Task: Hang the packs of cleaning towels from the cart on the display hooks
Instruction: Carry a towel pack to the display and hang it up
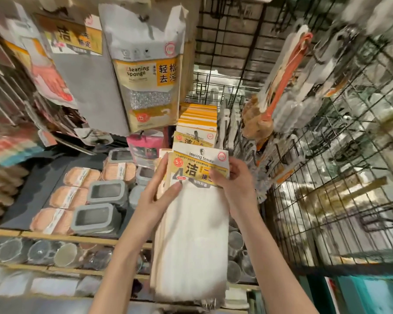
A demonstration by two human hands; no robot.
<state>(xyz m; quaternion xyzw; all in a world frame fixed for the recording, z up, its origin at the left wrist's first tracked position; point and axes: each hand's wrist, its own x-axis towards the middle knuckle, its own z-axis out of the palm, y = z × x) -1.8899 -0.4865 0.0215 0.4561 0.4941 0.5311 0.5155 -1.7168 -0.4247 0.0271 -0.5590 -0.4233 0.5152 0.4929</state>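
Mid-frame, the left hand (161,191) and right hand (234,180) each pinch the front pack of cleaning towels (195,200) at its header card, apparently already on its hook (hook itself hidden). Next: seat it flush against the row behind.

towel pack (199,168), frame centre: "leaning towels", "5", "4", 洁 | sponge pack (145,73), upper centre: "Cleaning sponge", 轻松去污, "5" | hanging card (74,38), upper left: 洁 | smaller print unreadable
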